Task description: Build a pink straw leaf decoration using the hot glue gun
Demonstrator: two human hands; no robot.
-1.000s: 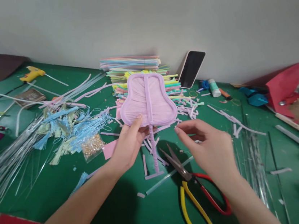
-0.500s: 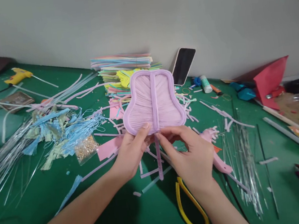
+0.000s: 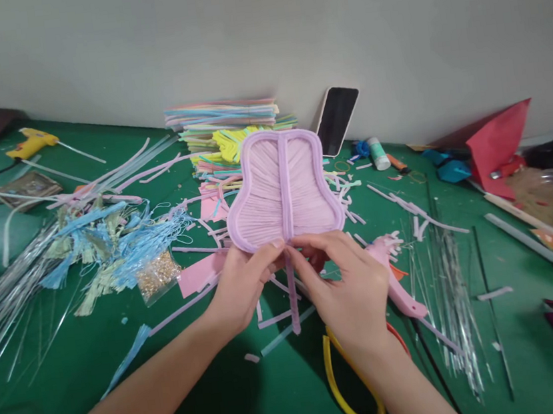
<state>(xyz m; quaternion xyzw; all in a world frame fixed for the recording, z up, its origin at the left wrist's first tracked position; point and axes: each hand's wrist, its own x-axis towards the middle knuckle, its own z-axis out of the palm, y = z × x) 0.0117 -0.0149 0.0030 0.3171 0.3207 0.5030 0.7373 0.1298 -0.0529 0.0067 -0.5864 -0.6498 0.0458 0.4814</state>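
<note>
A lilac hand fan (image 3: 260,185), made of fuzzy pipe-cleaner stems with a ribbed infill, is held upright above the table. Its thin handle (image 3: 293,299) hangs straight down from the bottom edge. My left hand (image 3: 245,281) grips the lower left edge, with the thumb in front near the handle joint. My right hand (image 3: 348,279) pinches the joint between thumb and forefinger, at the top of the handle. Both sets of fingertips nearly meet there and partly hide it. Below my right hand lies a yellow loop-shaped handle (image 3: 339,387), partly covered by my wrist.
Blue tassels (image 3: 144,243), a bag of gold beads (image 3: 158,275) and a yellow glue gun (image 3: 33,143) lie left. Bundled pipe cleaners (image 3: 219,113) and a phone (image 3: 339,119) are at the back. A pink glue gun (image 3: 403,295) and silvery wires (image 3: 456,319) lie right.
My left thumb has slid right along the fan's bottom edge to the handle joint. My right hand has shifted slightly left. The fan has hardly moved.
</note>
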